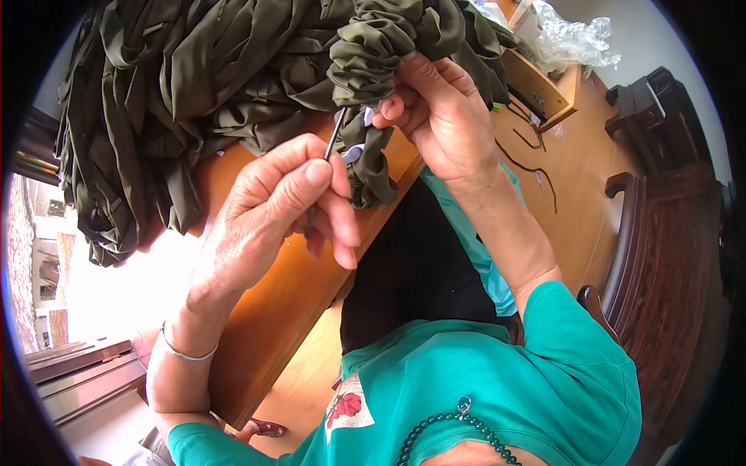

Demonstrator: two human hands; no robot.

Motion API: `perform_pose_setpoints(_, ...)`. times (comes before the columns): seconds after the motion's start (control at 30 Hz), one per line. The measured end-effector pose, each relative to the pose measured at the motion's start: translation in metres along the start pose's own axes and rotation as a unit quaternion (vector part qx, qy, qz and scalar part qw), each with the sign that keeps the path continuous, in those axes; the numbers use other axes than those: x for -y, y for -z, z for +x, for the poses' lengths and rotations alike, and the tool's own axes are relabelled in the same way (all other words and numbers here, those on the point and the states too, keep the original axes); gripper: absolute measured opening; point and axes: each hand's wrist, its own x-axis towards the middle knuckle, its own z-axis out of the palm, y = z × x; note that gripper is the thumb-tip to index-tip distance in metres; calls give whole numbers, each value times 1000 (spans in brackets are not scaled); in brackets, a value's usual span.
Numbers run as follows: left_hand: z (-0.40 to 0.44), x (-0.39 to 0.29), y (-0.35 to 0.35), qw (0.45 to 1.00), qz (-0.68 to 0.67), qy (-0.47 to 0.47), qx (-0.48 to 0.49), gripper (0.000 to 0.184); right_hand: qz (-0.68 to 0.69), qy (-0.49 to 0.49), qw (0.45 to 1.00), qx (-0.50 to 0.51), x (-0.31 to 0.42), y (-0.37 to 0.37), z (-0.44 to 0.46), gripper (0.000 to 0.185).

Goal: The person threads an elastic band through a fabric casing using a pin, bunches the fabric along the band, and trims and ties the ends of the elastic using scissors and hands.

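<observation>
My left hand (287,194) is closed, with a thin dark metal rod (335,133) pinched between thumb and fingers. The rod's upper end meets the lower end of a bunched, gathered dark green fabric tube (364,64); whether the tip is inside it I cannot tell. My right hand (443,109) grips the side of this gathered fabric between thumb and fingers. Just below, a strip of the same fabric (373,167) hangs by the table edge, with a small pale tag-like piece (353,153) against it.
A large heap of dark green fabric strips (194,70) covers the far part of the wooden table (260,342). To the right are an open drawer (536,89), crumpled clear plastic (571,39), dark cords (536,167) on the floor and a dark wooden bench (668,256).
</observation>
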Motion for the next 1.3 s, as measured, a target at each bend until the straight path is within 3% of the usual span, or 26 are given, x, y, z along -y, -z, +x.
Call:
perform_pose_setpoints(0.1, 0, 5, -4, 1000, -12, 18, 21, 31, 12, -7, 1000, -3, -2, -2, -2, 22)
perform_pose_setpoints(0.23, 1, 15, -4, 998, 45, -47, 3, 21, -38, -55, 997, 27, 1, 1, -8, 18)
perform_pose_setpoints(0.33, -1, 9, 7, 976, 205, -73, -20, 22, -38, -32, 999, -21, 19, -1, -6, 18)
perform_pose_setpoints(0.37, -1, 9, 13, 963, 255, -87, 4, 27, -20, -8, 1000, -5, 25, 0, -6, 17)
perform_pose_setpoints(0.4, 0, 9, 14, 957, 277, -82, 2, 26, -80, 14, 995, 51, 29, 11, -4, 28)
perform_pose_setpoints(0.47, 3, 6, 15, 943, 325, -71, -2, 28, -115, 26, 991, 57, 26, 13, -6, 24)
perform_pose_setpoints(0.57, 1, 9, 3, 978, 175, -65, -95, 47, -263, 86, 961, 13, 18, 0, -5, 20)
perform_pose_setpoints(0.67, 1, -7, 0, 977, 114, -121, -132, 64, -374, 125, 916, 76, 24, -12, -1, 19)
perform_pose_setpoints(0.7, 1, -6, 9, 983, 86, -125, -100, 73, -373, 146, 915, 46, 21, -22, -2, 14)
perform_pose_setpoints(0.8, -4, -6, -2, 981, 61, -116, -141, 77, -494, 181, 847, 75, 17, -39, -6, 13)
perform_pose_setpoints(0.87, -3, 0, -12, 953, 3, -160, -256, 51, -499, 273, 815, 108, 6, -50, -3, 13)
perform_pose_setpoints(0.97, -4, -10, -10, 928, 9, -205, -310, 25, -380, 168, 905, 91, 4, -60, -2, 12)
perform_pose_setpoints(1.07, -3, -9, -3, 919, 18, -248, -305, 25, -275, 84, 954, 80, 7, -59, 3, 11)
perform_pose_setpoints(1.13, -5, -5, 9, 911, -14, -300, -282, 25, -114, 17, 992, 54, 1, -56, 2, 14)
perform_pose_setpoints(1.23, -7, -8, 11, 915, -32, -310, -258, 26, -78, -71, 992, 71, -3, -48, -4, 18)
perform_pose_setpoints(1.3, -4, -8, 13, 912, 11, -317, -261, 24, -166, 20, 980, 107, -4, -43, 2, 22)
